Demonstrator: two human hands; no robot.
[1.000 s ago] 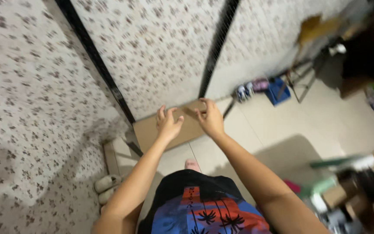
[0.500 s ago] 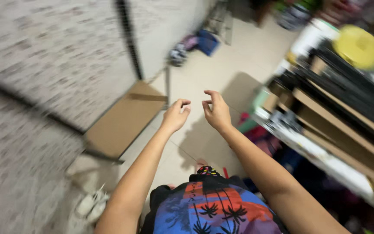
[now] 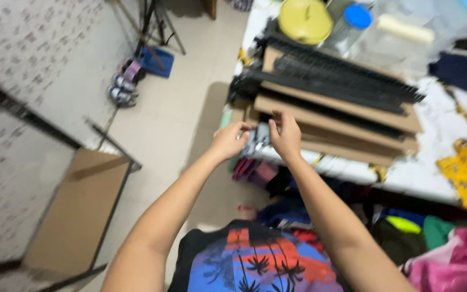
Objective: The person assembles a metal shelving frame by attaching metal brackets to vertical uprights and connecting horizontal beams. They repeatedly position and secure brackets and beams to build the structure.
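While reaching forward over a palm-print shirt (image 3: 255,265), left hand (image 3: 227,141) curled, fingers pinching the near edge of a small grey packet (image 3: 258,138); right hand (image 3: 286,138) just beside, fingers bent around the packet's other side. Sits at the table's front edge (image 3: 347,170), touching stacked brown boards (image 3: 341,116). Beyond, black wire racks (image 3: 341,70), then a yellow lid (image 3: 305,20) and blue-capped jar (image 3: 352,24). Far left, brown shelf panel (image 3: 77,211) low on the floor.
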